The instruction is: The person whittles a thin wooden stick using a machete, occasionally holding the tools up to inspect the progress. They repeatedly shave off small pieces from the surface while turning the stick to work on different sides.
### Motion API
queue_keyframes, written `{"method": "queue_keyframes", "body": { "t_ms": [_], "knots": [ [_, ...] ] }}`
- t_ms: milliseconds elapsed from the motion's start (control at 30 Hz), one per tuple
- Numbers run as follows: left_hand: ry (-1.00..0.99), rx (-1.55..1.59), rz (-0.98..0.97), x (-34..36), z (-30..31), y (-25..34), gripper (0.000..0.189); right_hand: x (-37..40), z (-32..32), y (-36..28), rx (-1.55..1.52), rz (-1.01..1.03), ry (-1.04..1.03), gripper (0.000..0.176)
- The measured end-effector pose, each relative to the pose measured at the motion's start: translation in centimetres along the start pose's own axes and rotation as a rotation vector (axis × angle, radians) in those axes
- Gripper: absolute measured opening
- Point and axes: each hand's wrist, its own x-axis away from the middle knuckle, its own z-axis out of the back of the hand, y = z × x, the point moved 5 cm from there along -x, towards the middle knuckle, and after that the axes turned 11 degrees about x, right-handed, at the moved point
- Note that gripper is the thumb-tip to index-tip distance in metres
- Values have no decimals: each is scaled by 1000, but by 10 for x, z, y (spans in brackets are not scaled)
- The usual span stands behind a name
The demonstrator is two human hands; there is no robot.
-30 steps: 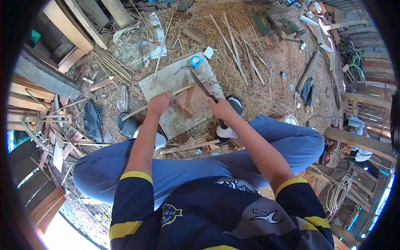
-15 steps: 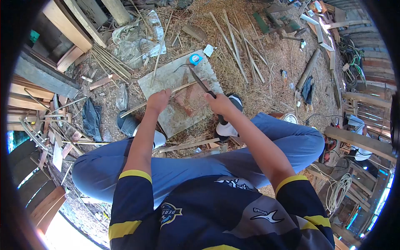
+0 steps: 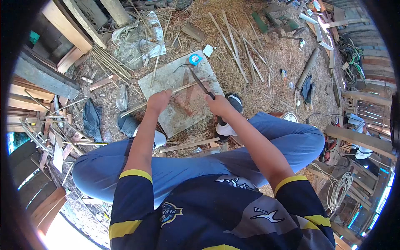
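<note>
A: The left hand [image 3: 159, 101] is folded firmly round a slender wooden strip [image 3: 182, 88], and the right hand [image 3: 218, 105] is wrapped round the dark handle of a knife [image 3: 201, 84]. Neither is spread.

B: Where does the strip lie?

A: Over a pale board [image 3: 175, 121] on the ground [image 3: 258, 91], slanting from near left to far right. Its far right end meets the line of the blade, though from overhead I can't tell whether edge and wood actually touch.

B: Which step would you call that?

A: Knife work on the strip, I'd judge: trimming or shaving, with one side steadying and the other cutting.

B: And what would the next move call for?

A: A steady hold on the left, a controlled blade angle on the right, and a stroke led away from the left fingers.

B: How do the materials look?

A: The strip is straight, narrow and light brown, perhaps split bamboo. The blade is long and dark, tapering to a point at its far end. The board is flat and scuffed, with a reddish-brown patch.

B: And around it?

A: A rounded blue tape measure [image 3: 194, 59] sits towards the board's far edge. Loose strips [image 3: 223, 39] lie beyond, to the right, on straw-like litter; a crumpled, filmy plastic sheet [image 3: 129, 46] lies far left.
</note>
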Motion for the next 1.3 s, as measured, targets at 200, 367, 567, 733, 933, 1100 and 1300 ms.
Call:
{"method": "queue_keyframes", "body": {
  "t_ms": [200, 367, 567, 733, 933, 1100, 1300],
  "knots": [
    [-18, -6, -30, -3, -7, -3, 14, 32, 17, 13, 52, -96, -15, 67],
    [10, -13, -33, -2, -4, -1, 15, -13, -10, 23, 57, 40, 36, 70],
    [2, -5, -35, -2, -3, -1, 14, 20, 8, 12, 52, -70, -60, 70],
    [-18, 0, -16, -3, 0, 0, 13, 18, 4, 20, 72, -21, -14, 59],
    [13, -11, -35, -5, 2, -1, 14, -14, 0, 20, 33, 0, 107, 71],
    [83, 14, 17, 4, 16, -5, 16, -14, 38, 40, 23, -54, 290, 68],
    [179, 9, 86, 16, 36, -12, 16, -53, 61, 43, 259, -93, 511, 52]
  ]
}}
